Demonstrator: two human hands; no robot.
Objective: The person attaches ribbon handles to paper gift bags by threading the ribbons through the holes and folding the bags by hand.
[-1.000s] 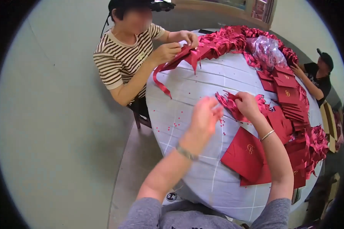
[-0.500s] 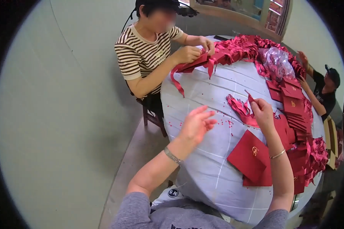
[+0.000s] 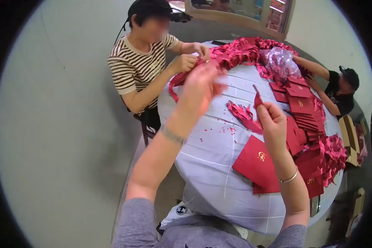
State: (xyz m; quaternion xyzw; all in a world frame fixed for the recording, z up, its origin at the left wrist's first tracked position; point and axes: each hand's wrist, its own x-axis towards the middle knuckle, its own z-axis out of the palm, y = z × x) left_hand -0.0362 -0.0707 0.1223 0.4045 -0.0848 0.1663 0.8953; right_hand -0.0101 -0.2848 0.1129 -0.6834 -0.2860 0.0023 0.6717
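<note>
My right hand (image 3: 273, 122) is closed in a pinch above the table, and the tip of a red ribbon (image 3: 258, 97) sticks up from between thumb and fingers. Just left of it, a loose bundle of red ribbons (image 3: 240, 112) lies on the cloth. My left hand (image 3: 199, 89) is raised over the table's left side, in front of a co-worker's hands; its fingers are smeared by motion. Red gift bags (image 3: 252, 159) with a gold emblem lie flat below my right hand, partly covered by my right forearm.
A striped-shirt co-worker (image 3: 146, 62) handles red ribboned pieces at the far left. Another person (image 3: 341, 89) reaches in from the right, by a clear plastic bag (image 3: 280, 62) and a row of red bags (image 3: 304, 103). Red confetti dots (image 3: 225, 130) dot the white tablecloth (image 3: 202, 153).
My left hand has moved up and away from me toward the co-worker. My right hand keeps its pinch on the ribbon. The whole view has shifted slightly.
</note>
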